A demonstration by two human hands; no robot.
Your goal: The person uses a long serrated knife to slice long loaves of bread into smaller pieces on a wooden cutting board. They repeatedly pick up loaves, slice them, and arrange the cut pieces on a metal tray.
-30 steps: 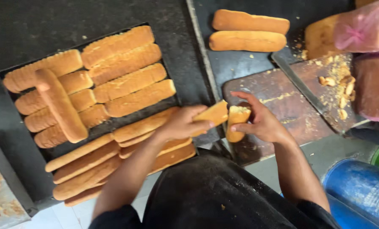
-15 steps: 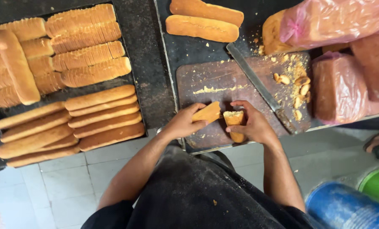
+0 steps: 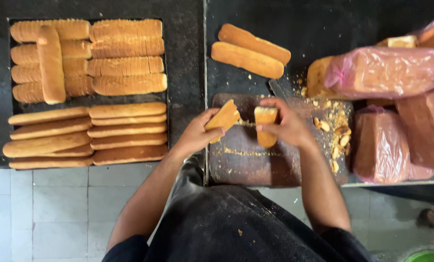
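Bread halves, golden-crusted with a pale crumb at the broken ends, sit one in each hand above the dark, crumb-dusted wooden cutting board point(image 3: 255, 165) at the counter's point(image 3: 187, 73) near edge. The left hand point(image 3: 200, 133) is closed around the flat left piece point(image 3: 223, 118); the right hand point(image 3: 287, 127) grips the stubby right piece point(image 3: 265, 127). Two long smooth loaves point(image 3: 250, 51) lie beyond the board, and ridged sliced loaves fill the black tray point(image 3: 175, 104) at the left.

Worn matt wooden board point(image 3: 246, 167), crumbly golden bread point(image 3: 127, 83), glossy pink plastic bags point(image 3: 387, 73)
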